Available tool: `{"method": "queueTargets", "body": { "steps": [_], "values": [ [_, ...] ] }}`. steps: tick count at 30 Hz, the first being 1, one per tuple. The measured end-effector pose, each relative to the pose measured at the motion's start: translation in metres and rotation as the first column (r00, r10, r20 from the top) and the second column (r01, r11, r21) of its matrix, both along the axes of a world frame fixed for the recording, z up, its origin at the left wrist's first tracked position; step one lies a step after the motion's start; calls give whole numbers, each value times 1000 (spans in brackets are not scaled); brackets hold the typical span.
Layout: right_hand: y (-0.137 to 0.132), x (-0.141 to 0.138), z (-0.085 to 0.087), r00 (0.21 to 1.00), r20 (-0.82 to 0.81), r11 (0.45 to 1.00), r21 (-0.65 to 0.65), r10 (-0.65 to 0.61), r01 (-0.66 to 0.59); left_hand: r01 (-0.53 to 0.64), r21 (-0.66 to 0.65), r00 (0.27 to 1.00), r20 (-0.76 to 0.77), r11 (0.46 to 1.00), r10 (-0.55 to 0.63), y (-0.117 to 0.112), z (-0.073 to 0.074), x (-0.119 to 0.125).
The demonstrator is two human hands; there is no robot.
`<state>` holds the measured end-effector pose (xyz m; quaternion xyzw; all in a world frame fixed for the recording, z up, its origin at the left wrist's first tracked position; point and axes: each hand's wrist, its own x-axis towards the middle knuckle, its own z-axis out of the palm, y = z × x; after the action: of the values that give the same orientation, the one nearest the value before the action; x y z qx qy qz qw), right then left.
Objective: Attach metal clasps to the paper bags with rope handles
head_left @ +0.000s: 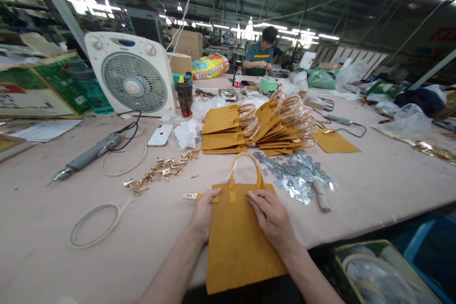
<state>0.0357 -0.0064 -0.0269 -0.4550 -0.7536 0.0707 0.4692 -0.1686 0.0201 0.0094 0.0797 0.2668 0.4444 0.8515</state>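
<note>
Table stock, all places given from the mustard bag (238,247), which lies flat at the near edge of the table (42,228) with its handle loop pointing away.

1. Electric screwdriver (87,156): far left of the bag and beyond it, lying on its side.
2. White cord loop (96,223): well left of the bag, flat.
3. Box fan (131,76): far behind the bag to the left, upright.
4. Gold fittings (160,171): loose scatter, beyond the bag's left corner.
5. Gold clasp (190,195): just beside the bag's upper left corner.
6. Left hand (204,213): grip closed over the bag's upper left edge, thumb on top.
7. Right hand (272,218): palm down on the bag's upper right, fingers drawn together, tips pressed at the top edge by the right handle base; whether this grip pinches anything small cannot be told.
8. Stack of like bags (263,126): straight behind the bag, fanned.
9. Silver plates (292,175): loose heap, beyond the bag's right corner.
10. Green-rimmed bin (337,256): right of the bag, below table level; holds rolls wrapped in clear plastic.
11. Blue crate (431,247): further right; contents unseen.
</note>
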Motion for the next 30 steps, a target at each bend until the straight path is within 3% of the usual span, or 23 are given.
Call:
{"method": "queueTargets", "body": {
  "steps": [6, 14, 24, 30],
  "values": [
    [6, 7, -1, 994, 84, 997, -38, 76, -73, -7, -12, 1000, -3, 1000, 7, 1, -1, 1],
    [7, 11, 9, 962, 244, 989, -117, 121, -95, -23, 2, 1000, -3, 1000, 23, 1, 5, 3],
    [5, 5, -7, 990, 138, 999, -47, -18, 24, -41, -16, 996, -75, 999, 39, 3, -1, 4],
    [0, -7, -3, 902, 357, 970, 73, -243, 232, -9, -11, 994, -113, 1000, 8, 2, -2, 4]
  ]
}}
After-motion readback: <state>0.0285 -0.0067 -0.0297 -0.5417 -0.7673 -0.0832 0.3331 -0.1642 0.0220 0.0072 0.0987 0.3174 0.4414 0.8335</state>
